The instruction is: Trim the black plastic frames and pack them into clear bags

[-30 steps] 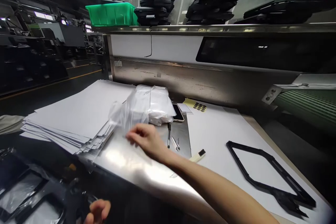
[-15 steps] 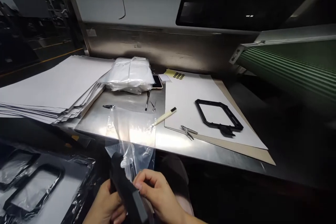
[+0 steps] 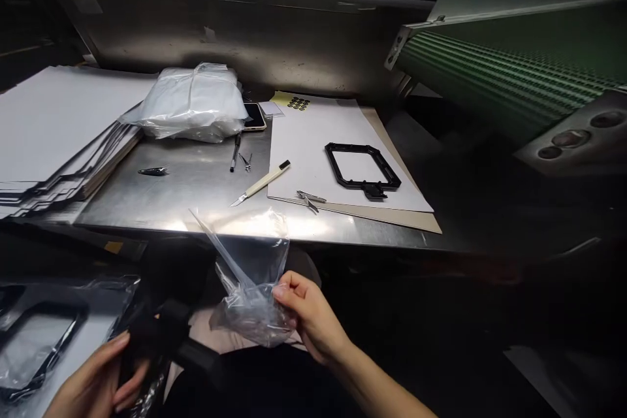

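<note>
My right hand (image 3: 313,317) pinches the edge of a clear plastic bag (image 3: 252,310), which hangs in front of my lap below the table edge. At the lower left, my left hand (image 3: 100,375) is closed around a black plastic frame (image 3: 196,354), dark and smeared by motion. Beside that hand lies another black frame in clear wrapping (image 3: 73,333). On the table, a similar black frame (image 3: 362,184) rests flat on white sheets (image 3: 313,150). A craft knife (image 3: 264,181) and metal nippers (image 3: 309,198) lie near these sheets' left and front edges.
A bundle of clear plastic bags (image 3: 191,101) sits at the back, next to a phone (image 3: 255,116). A stack of white sheets (image 3: 59,117) fills the table's left side. A pen (image 3: 236,153) lies mid-table. The green conveyor (image 3: 490,72) juts in from the right.
My hands have come apart: the left has carried the black frame left and down, while the right keeps the bag. The bag has dropped off the tabletop, and the view has tilted down.
</note>
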The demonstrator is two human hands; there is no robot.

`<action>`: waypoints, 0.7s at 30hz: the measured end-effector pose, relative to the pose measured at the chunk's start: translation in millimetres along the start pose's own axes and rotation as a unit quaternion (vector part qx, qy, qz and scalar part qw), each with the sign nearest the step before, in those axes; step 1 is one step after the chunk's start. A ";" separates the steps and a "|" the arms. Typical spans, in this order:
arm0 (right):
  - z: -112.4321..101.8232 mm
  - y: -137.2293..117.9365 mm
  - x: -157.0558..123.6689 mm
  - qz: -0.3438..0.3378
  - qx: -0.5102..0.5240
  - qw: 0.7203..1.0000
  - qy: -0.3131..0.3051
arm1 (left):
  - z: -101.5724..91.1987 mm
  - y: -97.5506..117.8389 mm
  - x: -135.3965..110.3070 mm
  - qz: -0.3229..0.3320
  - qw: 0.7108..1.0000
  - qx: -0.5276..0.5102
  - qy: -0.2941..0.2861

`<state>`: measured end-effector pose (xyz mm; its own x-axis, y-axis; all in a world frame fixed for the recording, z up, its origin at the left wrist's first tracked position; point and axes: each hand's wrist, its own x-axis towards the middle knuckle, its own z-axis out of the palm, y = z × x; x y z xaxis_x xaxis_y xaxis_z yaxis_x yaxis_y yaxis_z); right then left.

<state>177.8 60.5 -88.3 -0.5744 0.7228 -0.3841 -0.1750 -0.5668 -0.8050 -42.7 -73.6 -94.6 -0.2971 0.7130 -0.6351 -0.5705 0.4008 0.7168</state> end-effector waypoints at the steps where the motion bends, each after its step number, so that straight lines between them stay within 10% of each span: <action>1: 1.5 5.4 5.4 -0.005 -0.026 1.000 -0.003 | 1.6 1.8 -0.9 0.006 0.999 0.043 -0.022; 10: 15.9 8.5 40.0 -0.074 -0.329 0.927 -0.163 | 61.2 -15.5 29.6 0.029 0.930 0.326 -0.167; 17: -7.8 -0.7 -28.0 -0.170 -0.541 0.814 -0.127 | 41.3 -8.4 20.6 0.000 0.928 0.339 -0.156; 21: -2.4 21.9 -41.5 -0.203 -0.552 0.781 -0.210 | 31.7 -4.4 24.0 -0.040 0.927 0.316 -0.196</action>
<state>199.7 19.0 -91.1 -0.9033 0.4289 -0.0012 0.2526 0.5296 -0.8098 -23.1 -40.0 -103.9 0.0992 0.7714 -0.6286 0.0208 0.6300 0.7763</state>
